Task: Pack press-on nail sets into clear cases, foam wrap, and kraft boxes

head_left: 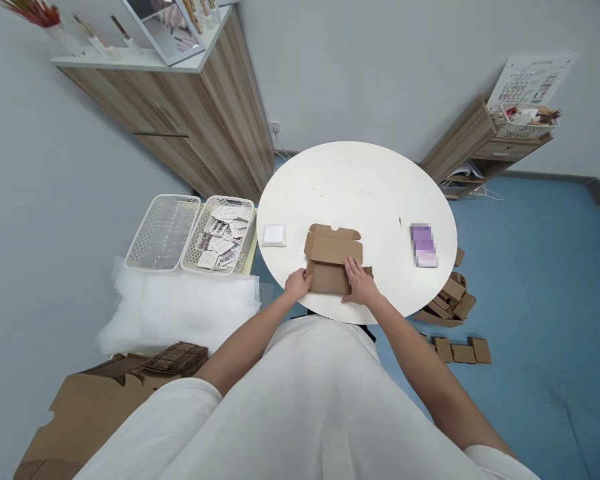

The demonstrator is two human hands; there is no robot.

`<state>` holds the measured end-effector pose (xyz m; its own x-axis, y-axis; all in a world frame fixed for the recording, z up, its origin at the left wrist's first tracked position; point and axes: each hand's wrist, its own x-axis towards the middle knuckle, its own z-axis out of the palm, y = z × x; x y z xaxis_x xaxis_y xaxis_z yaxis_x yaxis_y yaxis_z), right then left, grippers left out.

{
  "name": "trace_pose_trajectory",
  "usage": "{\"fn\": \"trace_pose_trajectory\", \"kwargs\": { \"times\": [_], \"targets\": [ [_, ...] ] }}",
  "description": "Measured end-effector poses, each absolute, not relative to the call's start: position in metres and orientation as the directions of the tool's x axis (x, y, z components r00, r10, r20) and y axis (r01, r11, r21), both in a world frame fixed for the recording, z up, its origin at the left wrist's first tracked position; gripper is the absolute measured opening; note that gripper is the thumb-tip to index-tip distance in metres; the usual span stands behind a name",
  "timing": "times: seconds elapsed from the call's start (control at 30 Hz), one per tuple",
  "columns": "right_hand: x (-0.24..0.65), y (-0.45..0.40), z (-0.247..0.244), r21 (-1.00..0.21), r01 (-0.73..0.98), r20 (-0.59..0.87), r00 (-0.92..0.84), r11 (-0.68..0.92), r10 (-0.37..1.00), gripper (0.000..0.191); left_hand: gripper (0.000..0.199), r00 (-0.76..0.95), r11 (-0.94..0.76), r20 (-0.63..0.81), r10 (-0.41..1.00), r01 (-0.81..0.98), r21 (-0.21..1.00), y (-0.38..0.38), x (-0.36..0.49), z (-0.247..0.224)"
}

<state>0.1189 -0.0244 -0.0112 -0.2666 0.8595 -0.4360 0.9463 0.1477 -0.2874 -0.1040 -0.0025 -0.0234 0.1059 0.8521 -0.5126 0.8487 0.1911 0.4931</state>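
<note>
Clearly, I counted one cardboard box (333, 250) on one round white table (350, 180), close to the person's edge, with its lid folded back. One white packet (275, 235) lay to its left, and one purple thing (423, 245) to its right, blurred into squares, so I could not read it. Two white baskets (164, 232) stood side by side at the left of the table; one held clear pieces, the other a pile of cards (223, 238), too much overlapped for counting. On the floor at the right I saw three small boxes (463, 353) in a row, partly hidden at their left end by the arm, and a heap of cardboard (450, 297) that I could not count. The left hand (297, 285) was half closed, gripping the box's left edge, some fingertips hidden. The right hand (361, 285) was mostly open, fingers extended, pressing on the box's right side.
</note>
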Motion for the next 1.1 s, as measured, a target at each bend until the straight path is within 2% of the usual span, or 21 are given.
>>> {"fn": "trace_pose_trajectory", "kwargs": {
  "times": [0.1,0.17,0.37,0.43,0.53,0.6,0.67,0.73,0.87,0.97,1.03,1.1],
  "targets": [
    [0.117,-0.023,-0.005,-0.298,0.940,-0.475,-0.300,0.169,0.827,0.124,0.027,0.103,0.154,-0.571,0.814,0.910,0.384,-0.001,-0.106,-0.024],
    [0.115,-0.023,-0.003,-0.295,0.941,-0.493,-0.298,0.166,0.818,0.123,0.027,0.098,0.146,-0.585,0.805,0.923,0.357,-0.001,-0.105,-0.023],
    [0.114,-0.022,-0.004,-0.298,0.943,-0.482,-0.284,0.150,0.829,0.121,0.029,0.097,0.147,-0.594,0.799,0.926,0.349,0.000,-0.102,-0.021],
    [0.115,-0.021,-0.005,-0.296,0.943,-0.477,-0.284,0.153,0.832,0.120,0.035,0.124,0.150,-0.600,0.790,0.911,0.385,-0.001,-0.108,-0.018],
    [0.116,-0.019,-0.005,-0.288,0.943,-0.467,-0.289,0.165,0.836,0.120,0.056,0.226,0.139,-0.547,0.806,0.826,0.547,-0.005,-0.122,-0.012],
    [0.117,-0.018,-0.006,-0.285,0.943,-0.461,-0.293,0.173,0.838,0.120,0.083,0.287,0.072,-0.445,0.848,0.769,0.635,-0.007,-0.131,-0.006],
    [0.118,-0.018,-0.007,-0.282,0.943,-0.458,-0.295,0.178,0.839,0.120,0.109,0.360,-0.052,-0.361,0.860,0.767,0.640,-0.006,-0.135,-0.001],
    [0.118,-0.017,-0.009,-0.270,0.945,-0.457,-0.293,0.183,0.840,0.120,0.122,0.441,-0.171,-0.355,0.824,0.792,0.587,-0.001,-0.134,0.003],
    [0.117,-0.016,-0.008,-0.240,0.946,-0.447,-0.308,0.219,0.840,0.122,0.127,0.480,-0.273,-0.452,0.752,0.851,0.449,0.013,-0.124,0.004],
    [0.121,-0.019,-0.004,-0.231,0.946,-0.408,-0.308,0.229,0.860,0.121,0.125,0.489,-0.282,-0.472,0.733,0.851,0.443,0.019,-0.119,0.001],
    [0.129,-0.025,-0.001,-0.243,0.957,-0.359,-0.240,0.158,0.902,0.118,0.124,0.497,-0.279,-0.464,0.733,0.842,0.462,0.020,-0.117,-0.001],
    [0.141,-0.034,0.001,-0.299,0.954,-0.319,-0.087,-0.013,0.944,0.112,0.123,0.495,-0.263,-0.454,0.741,0.836,0.482,0.020,-0.115,-0.003]
  ]
}}
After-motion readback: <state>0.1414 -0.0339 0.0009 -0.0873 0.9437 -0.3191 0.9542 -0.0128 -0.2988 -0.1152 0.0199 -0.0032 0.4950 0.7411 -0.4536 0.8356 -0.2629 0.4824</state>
